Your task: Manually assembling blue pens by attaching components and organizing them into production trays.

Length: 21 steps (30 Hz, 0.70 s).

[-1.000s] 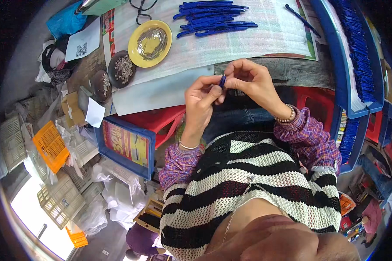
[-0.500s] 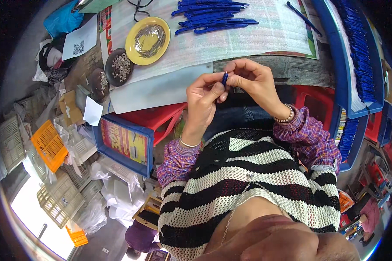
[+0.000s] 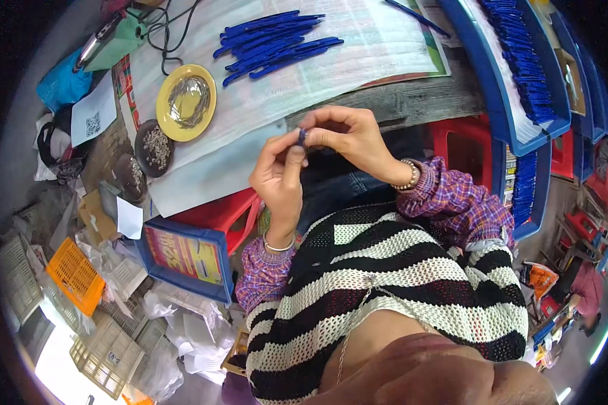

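My hands meet just off the table's near edge, around one small dark blue piece [image 3: 302, 137]. My left hand [image 3: 279, 179] pinches it between thumb and fingers. From the other side my right hand [image 3: 348, 138] closes its thumb and forefinger on its upper end. Fingers cover most of the piece, so its full shape is hidden. Beyond them lies a pile of slender blue plastic sticks [image 3: 273, 44]. Left of the hands is a yellow plate [image 3: 165, 127] with thin metal pins [image 3: 189, 101]. Two dark dishes, one nearer the plate [image 3: 142, 142] and one farther left [image 3: 125, 177], hold small pale metallic bits.
A lone blue stick [image 3: 417, 18] lies at the table's far right. Blue trays [image 3: 483, 67] of similar sticks stand right. A green device [image 3: 123, 47] and black cable [image 3: 167, 50] sit far left. Red stools [image 3: 452, 131] and a blue bin [image 3: 182, 289] stand below table height.
The view has swung, so the table's things sit farther left in the picture. Both hands remain together on the blue piece, with the right fingertips now closer around its top.
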### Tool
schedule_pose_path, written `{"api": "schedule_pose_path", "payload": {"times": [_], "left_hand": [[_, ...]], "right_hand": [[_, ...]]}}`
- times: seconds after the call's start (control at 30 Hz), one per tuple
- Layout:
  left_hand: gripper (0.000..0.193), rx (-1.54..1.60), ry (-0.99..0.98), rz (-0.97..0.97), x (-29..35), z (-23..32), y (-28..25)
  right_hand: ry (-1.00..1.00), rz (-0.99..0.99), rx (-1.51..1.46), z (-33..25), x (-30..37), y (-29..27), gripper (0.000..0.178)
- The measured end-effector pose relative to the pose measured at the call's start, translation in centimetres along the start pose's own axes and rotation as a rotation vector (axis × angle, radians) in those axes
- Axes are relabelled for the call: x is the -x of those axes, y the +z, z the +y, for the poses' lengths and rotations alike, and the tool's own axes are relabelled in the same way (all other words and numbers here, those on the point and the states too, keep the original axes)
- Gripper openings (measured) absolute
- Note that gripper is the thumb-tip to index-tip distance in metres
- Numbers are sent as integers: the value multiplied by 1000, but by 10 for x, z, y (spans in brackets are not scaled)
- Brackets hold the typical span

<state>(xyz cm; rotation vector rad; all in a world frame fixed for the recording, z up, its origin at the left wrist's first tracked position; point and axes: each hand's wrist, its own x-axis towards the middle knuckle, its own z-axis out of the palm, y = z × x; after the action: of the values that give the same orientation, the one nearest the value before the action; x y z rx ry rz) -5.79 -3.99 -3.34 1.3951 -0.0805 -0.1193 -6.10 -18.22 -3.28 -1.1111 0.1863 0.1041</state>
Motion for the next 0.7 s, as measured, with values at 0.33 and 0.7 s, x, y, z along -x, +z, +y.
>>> {"api": "schedule_pose_path", "payload": {"times": [0.33,0.7], "left_hand": [[14,-210,138,-10,-4,-2,1],[13,-294,210,-14,-7,-4,3]], "right_hand": [[-8,-30,200,-8,1,-9,15],[-174,-15,414,-7,0,-11,14]]}}
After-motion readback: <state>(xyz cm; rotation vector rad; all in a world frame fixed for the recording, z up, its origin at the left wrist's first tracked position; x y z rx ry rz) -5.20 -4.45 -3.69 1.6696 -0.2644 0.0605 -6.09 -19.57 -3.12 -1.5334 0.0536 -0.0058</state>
